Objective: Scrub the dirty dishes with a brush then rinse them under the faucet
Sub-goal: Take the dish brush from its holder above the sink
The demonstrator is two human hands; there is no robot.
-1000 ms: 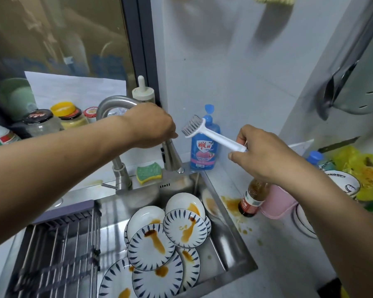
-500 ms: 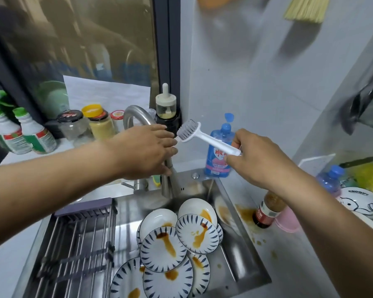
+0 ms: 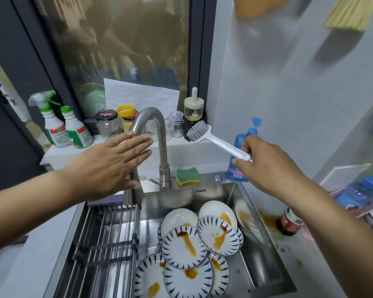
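Observation:
Several white plates with blue rim marks (image 3: 183,247) lie piled in the steel sink (image 3: 265,265), smeared with brown sauce. My right hand (image 3: 265,164) pinches the handle of a white dish brush (image 3: 211,138), its grey bristles raised near the windowsill, above the sink's back edge. My left hand (image 3: 116,162) is flat with straight fingers against the left side of the curved steel faucet (image 3: 157,130), holding nothing. The faucet's spout end hangs over the sink's left part, behind my palm. No water runs.
A folding wire rack (image 3: 108,237) covers the sink's left half. A green-yellow sponge (image 3: 187,176) and blue soap bottle (image 3: 239,153) stand behind the sink. Jars and spray bottles (image 3: 54,125) line the windowsill. A brown sauce bottle (image 3: 289,222), sauce spills and a water bottle (image 3: 360,193) crowd the right counter.
My left hand let go of the faucet top and opened flat beside it. The spout has swung left. The brush stays raised in my right hand. The camera tilted.

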